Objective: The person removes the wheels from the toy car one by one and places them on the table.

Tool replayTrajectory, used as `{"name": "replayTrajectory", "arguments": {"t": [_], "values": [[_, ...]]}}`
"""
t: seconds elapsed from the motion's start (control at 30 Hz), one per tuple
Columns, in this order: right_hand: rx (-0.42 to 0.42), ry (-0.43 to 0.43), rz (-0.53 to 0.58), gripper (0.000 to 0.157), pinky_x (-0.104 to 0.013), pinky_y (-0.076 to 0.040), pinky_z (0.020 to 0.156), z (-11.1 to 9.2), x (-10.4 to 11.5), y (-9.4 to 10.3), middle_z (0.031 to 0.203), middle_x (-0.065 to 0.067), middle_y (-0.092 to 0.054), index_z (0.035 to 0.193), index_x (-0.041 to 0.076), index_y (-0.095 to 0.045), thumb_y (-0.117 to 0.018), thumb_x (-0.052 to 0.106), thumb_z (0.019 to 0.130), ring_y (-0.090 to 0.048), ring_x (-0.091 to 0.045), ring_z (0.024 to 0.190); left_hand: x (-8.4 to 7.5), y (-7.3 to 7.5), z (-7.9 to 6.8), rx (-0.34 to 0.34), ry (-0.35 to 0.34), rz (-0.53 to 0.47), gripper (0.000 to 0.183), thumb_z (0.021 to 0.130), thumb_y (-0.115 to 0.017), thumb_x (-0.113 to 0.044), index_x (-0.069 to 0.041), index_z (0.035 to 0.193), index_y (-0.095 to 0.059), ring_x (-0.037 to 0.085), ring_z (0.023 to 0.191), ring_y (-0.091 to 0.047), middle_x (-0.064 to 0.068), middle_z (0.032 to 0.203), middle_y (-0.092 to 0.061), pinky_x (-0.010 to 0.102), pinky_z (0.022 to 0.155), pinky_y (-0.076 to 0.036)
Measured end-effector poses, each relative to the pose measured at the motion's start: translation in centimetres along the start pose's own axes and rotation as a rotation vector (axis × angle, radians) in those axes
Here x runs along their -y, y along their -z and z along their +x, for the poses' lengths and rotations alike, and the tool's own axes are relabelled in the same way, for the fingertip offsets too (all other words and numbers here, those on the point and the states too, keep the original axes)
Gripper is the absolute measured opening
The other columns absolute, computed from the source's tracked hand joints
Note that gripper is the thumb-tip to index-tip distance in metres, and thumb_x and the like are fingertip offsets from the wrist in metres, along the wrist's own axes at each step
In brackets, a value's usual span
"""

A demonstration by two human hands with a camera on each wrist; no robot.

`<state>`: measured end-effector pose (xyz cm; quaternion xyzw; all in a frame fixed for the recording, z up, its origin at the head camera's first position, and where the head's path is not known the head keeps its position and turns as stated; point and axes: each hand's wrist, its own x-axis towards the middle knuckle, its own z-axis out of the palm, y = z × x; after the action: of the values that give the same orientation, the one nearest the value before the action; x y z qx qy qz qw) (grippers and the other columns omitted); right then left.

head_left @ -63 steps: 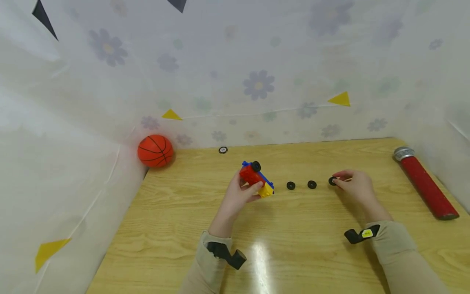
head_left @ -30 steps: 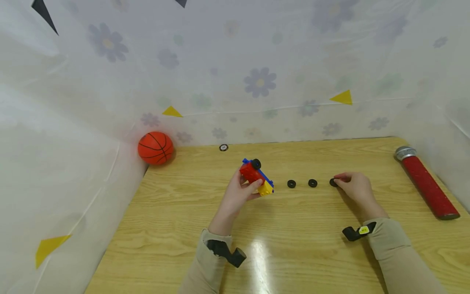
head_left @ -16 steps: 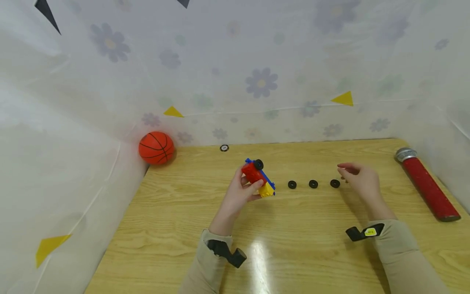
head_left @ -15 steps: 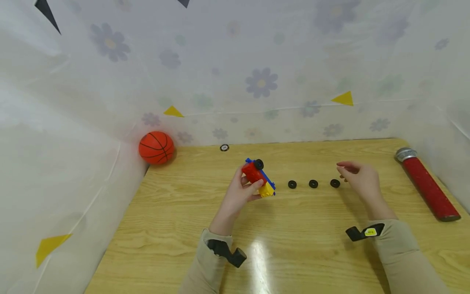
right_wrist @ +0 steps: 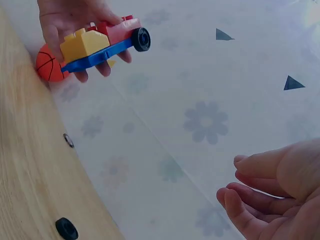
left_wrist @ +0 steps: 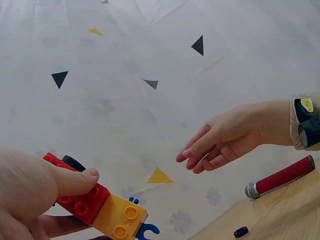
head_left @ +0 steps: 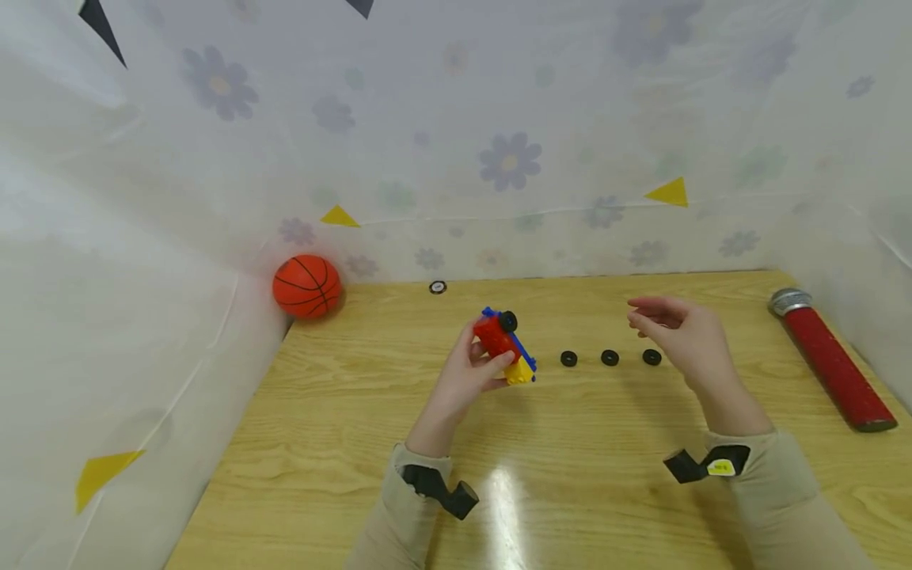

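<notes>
My left hand (head_left: 461, 380) grips a toy car (head_left: 496, 339) of red and yellow studded bricks on a blue base, thumb across the bricks. One black wheel (right_wrist: 142, 39) shows on the base in the right wrist view; the car's far side is hidden. Three small black tyres lie in a row on the table: a left tyre (head_left: 568, 359), a middle tyre (head_left: 609, 358) and a right tyre (head_left: 651, 358). Just above the right tyre hovers my right hand (head_left: 687, 340), fingers loosely bent and nothing between them, as the left wrist view also shows.
An orange mini basketball (head_left: 307, 286) sits at the table's far left corner. A small round black-and-white disc (head_left: 438, 287) lies by the back edge. Along the right side is a red microphone (head_left: 834, 360). Pale flowered sheeting (head_left: 442, 142) walls the wooden table (head_left: 342, 443).
My right hand has let go of the right tyre, lifted off it and then shifted a little left. The tyre stays on the table. The left hand still holds the car in place.
</notes>
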<state>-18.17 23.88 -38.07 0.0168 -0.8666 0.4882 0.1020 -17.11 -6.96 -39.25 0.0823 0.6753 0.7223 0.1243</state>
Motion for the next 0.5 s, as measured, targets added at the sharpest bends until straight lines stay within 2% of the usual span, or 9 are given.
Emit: {"name": "replayTrajectory", "arguments": {"t": [0.1, 0.33, 0.5], "values": [[0.007, 0.022, 0.017, 0.038, -0.012, -0.054, 0.069, -0.5, 1.1, -0.2, 0.097, 0.014, -0.071, 0.126, 0.005, -0.066, -0.067, 0.028, 0.096, -0.065, 0.009, 0.078, 0.0, 0.0, 0.0, 0.002, -0.002, 0.009, 0.067, 0.096, -0.062, -0.006, -0.018, 0.154, -0.03, 0.041, 0.126, -0.057, 0.022, 0.145, -0.05, 0.051, 0.088, -0.057], [0.045, 0.055, 0.054, 0.036, -0.014, -0.054, 0.068, -1.4, 3.0, -0.9, 0.094, 0.03, -0.063, 0.126, 0.007, -0.066, -0.068, 0.026, 0.095, -0.064, 0.01, 0.086, 0.2, -0.3, 0.1, 0.043, 0.001, 0.037, 0.069, 0.095, -0.065, -0.008, -0.018, 0.154, -0.03, 0.038, 0.122, -0.06, 0.021, 0.143, -0.053, 0.047, 0.087, -0.058], [0.058, 0.078, 0.065, 0.035, -0.013, -0.054, 0.072, -1.9, 3.6, -1.6, 0.099, 0.019, -0.068, 0.123, 0.009, -0.068, -0.07, 0.028, 0.093, -0.065, 0.008, 0.087, 0.3, -0.6, 0.1, 0.068, 0.008, 0.048, 0.069, 0.095, -0.065, -0.007, -0.019, 0.154, -0.031, 0.037, 0.12, -0.061, 0.021, 0.141, -0.055, 0.045, 0.086, -0.059]]}}
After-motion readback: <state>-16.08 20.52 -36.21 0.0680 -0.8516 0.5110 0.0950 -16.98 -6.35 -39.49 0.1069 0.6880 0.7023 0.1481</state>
